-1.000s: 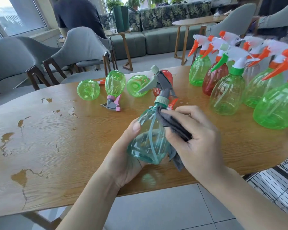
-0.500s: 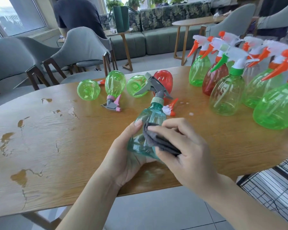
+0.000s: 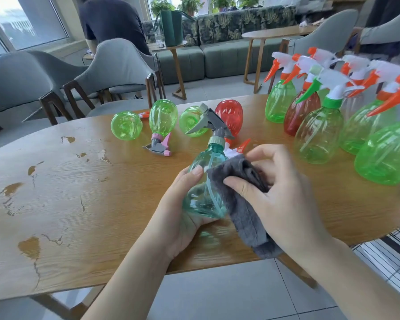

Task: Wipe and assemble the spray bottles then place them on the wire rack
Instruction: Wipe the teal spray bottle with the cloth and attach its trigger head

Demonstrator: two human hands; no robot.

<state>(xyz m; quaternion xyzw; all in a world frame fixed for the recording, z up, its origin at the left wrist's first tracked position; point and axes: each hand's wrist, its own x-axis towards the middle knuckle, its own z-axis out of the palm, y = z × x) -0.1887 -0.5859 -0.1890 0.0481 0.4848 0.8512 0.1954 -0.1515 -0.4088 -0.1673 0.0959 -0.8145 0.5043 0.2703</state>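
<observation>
While the left hand (image 3: 180,218) cups the base of a teal spray bottle (image 3: 202,188), thumb laid up its side, the right hand (image 3: 280,192) grips a grey cloth (image 3: 243,204) against the bottle's right flank, fingers curled round the folds. The bottle is held just above the near edge of the wooden table (image 3: 79,204), tilted a little left, its grey trigger head (image 3: 209,124) screwed on and pointing left.

Beyond it, four bottles lie on their sides in a loose row across the middle of the table: a green one (image 3: 126,125) at far left, a green one with a pink and grey trigger (image 3: 163,118), another green one (image 3: 191,121) partly hidden behind the grey trigger head, and a red one (image 3: 229,117). Something white and orange (image 3: 240,146) peeks out between the teal bottle's neck and the right hand's fingers; most of it is covered.

To the right stands a crowd of upright bottles with white and orange triggers (image 3: 346,116). I count at least seven, mostly green, one dark red (image 3: 300,112), one with a green trigger and collar (image 3: 316,132) at the front; they overlap, so the back ones are hard to separate. At the near right, below the table edge, part of a wire rack (image 3: 393,257) shows. Grey chairs (image 3: 116,68) stand along the far side, and a person in a dark shirt (image 3: 111,21) sits further back.
</observation>
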